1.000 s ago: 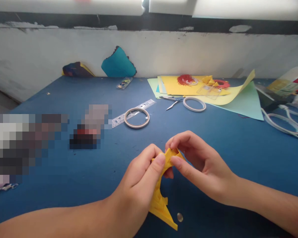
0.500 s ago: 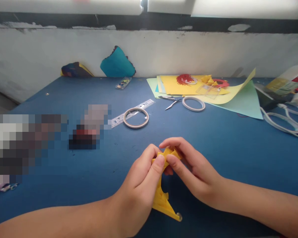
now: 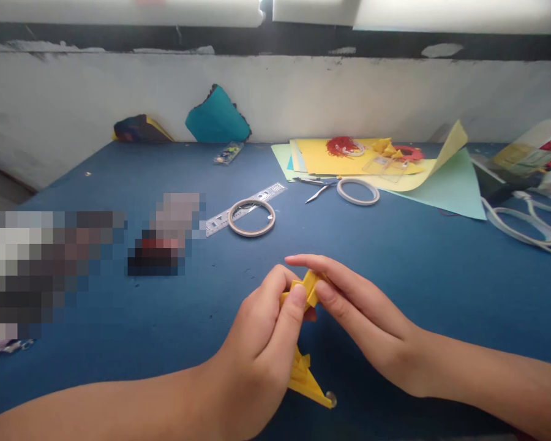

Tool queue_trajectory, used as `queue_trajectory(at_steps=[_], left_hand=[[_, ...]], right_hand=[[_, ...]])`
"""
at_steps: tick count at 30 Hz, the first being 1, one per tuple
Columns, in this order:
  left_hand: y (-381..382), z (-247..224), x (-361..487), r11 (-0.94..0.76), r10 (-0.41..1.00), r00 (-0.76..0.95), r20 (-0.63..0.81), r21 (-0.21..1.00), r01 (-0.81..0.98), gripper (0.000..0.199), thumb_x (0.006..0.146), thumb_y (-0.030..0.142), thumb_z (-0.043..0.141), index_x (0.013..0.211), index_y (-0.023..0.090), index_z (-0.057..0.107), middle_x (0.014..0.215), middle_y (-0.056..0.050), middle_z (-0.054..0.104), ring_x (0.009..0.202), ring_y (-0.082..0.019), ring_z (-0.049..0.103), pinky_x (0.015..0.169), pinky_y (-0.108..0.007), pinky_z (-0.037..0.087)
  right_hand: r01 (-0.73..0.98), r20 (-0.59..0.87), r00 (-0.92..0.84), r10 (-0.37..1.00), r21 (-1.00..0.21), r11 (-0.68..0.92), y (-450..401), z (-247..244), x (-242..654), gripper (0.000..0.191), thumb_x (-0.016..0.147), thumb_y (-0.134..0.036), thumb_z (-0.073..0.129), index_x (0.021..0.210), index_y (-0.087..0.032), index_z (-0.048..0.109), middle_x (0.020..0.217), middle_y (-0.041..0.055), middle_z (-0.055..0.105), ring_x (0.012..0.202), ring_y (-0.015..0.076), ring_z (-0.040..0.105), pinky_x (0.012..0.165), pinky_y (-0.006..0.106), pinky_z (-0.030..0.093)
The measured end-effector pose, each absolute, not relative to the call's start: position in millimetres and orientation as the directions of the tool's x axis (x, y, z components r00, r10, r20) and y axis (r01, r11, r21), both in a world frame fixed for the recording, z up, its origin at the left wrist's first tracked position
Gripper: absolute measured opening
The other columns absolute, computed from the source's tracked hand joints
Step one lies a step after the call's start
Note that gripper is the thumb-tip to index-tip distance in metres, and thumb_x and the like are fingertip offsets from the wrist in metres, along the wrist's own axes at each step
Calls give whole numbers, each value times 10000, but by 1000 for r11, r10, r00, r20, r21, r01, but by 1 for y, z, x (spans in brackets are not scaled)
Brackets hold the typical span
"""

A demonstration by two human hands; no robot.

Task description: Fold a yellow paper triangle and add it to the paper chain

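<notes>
My left hand (image 3: pixel 266 343) is closed round a folded yellow paper piece (image 3: pixel 311 288), its thumb pressed on the near side. My right hand (image 3: pixel 362 312) pinches the right edge of the same piece between thumb and fingers, with the index finger stretched over the top. Below my left hand, a pointed yellow paper part (image 3: pixel 307 381) hangs down to the right and has a small round clear thing (image 3: pixel 332 399) at its tip. Whether this part joins the upper piece is hidden behind my left hand.
On the blue table (image 3: pixel 202 294) lie a clear stencil ruler (image 3: pixel 218 224), tape rings (image 3: pixel 251 233), a compass (image 3: pixel 319 191) and coloured paper sheets (image 3: pixel 459 184). A bottle (image 3: pixel 535 147) and white cables (image 3: pixel 523 229) are at the right.
My right index finger has stretched further left over the paper, and the hand has flattened. The yellow piece has turned slightly between my hands. The curled yellow sheet behind has shifted a little.
</notes>
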State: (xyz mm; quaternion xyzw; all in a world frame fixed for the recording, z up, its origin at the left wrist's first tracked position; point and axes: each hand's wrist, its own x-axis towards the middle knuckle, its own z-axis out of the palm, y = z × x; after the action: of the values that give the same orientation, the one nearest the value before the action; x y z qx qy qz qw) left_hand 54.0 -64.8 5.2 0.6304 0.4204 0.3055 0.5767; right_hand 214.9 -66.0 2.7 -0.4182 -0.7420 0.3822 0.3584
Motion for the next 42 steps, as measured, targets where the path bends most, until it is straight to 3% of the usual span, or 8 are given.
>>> queue_trajectory(at_steps=[3, 7, 11, 18, 26, 31, 36, 42], left_hand=[[-65, 3, 53, 94, 876, 456, -155, 984, 154, 270, 928, 407, 310, 809, 205, 442, 755, 28, 459, 704, -99, 422, 630, -228, 366], [-63, 0, 53, 131, 856, 486, -179, 983, 132, 254, 904, 443, 364, 825, 209, 425, 729, 37, 429, 649, -90, 400, 564, -222, 349], [-61, -1, 53, 82, 863, 484, -142, 986, 143, 274, 899, 452, 367, 789, 204, 397, 708, 42, 411, 609, -82, 376, 537, -220, 334], [-63, 3, 51, 83, 865, 477, -153, 983, 165, 293, 922, 433, 316, 776, 202, 422, 711, 37, 434, 635, -82, 411, 579, -216, 372], [-65, 2, 51, 47, 878, 462, -123, 984, 173, 263, 929, 405, 314, 805, 210, 439, 723, 39, 456, 621, -80, 417, 587, -224, 370], [-66, 3, 52, -37, 864, 498, -76, 976, 213, 247, 931, 389, 296, 819, 202, 414, 703, 30, 451, 603, -92, 400, 569, -233, 358], [-68, 4, 54, -91, 868, 494, -56, 959, 269, 224, 922, 366, 298, 808, 200, 396, 667, 31, 437, 562, -99, 389, 529, -243, 336], [-66, 3, 52, -86, 862, 503, -63, 960, 268, 248, 928, 371, 279, 812, 197, 412, 712, 17, 473, 623, -112, 413, 583, -264, 341]], right_hand=[[323, 212, -379, 901, -882, 344, -66, 0, 213, 256, 941, -200, 322, 1169, -231, 434, 916, -12, 565, 741, 55, 562, 712, 144, 473], [357, 216, -367, 905, -865, 352, -64, -1, 214, 259, 942, -197, 304, 1163, -240, 434, 942, -2, 574, 816, 79, 565, 775, 182, 465], [328, 221, -450, 866, -861, 390, -62, 2, 218, 275, 922, -200, 359, 1189, -220, 419, 1036, 23, 552, 902, 101, 558, 811, 204, 458], [240, 202, -445, 872, -912, 333, -61, -1, 216, 297, 927, -161, 343, 1220, -202, 365, 787, -17, 551, 747, 79, 559, 723, 182, 466], [135, 172, -420, 891, -959, 249, -65, -3, 216, 290, 933, -174, 334, 1213, -244, 364, 841, -9, 541, 775, 83, 556, 719, 192, 487], [112, 224, -382, 897, -952, 286, -66, -6, 213, 282, 922, -152, 357, 1181, -259, 383, 785, -27, 517, 704, 71, 540, 638, 164, 472], [209, 260, -369, 892, -912, 352, -67, -6, 212, 293, 902, -138, 382, 1171, -255, 388, 778, -25, 529, 661, 73, 524, 594, 166, 455], [460, 229, -410, 883, -784, 417, -68, -3, 212, 303, 916, -187, 333, 1218, -196, 361, 1006, 59, 573, 860, 122, 570, 718, 226, 490]])
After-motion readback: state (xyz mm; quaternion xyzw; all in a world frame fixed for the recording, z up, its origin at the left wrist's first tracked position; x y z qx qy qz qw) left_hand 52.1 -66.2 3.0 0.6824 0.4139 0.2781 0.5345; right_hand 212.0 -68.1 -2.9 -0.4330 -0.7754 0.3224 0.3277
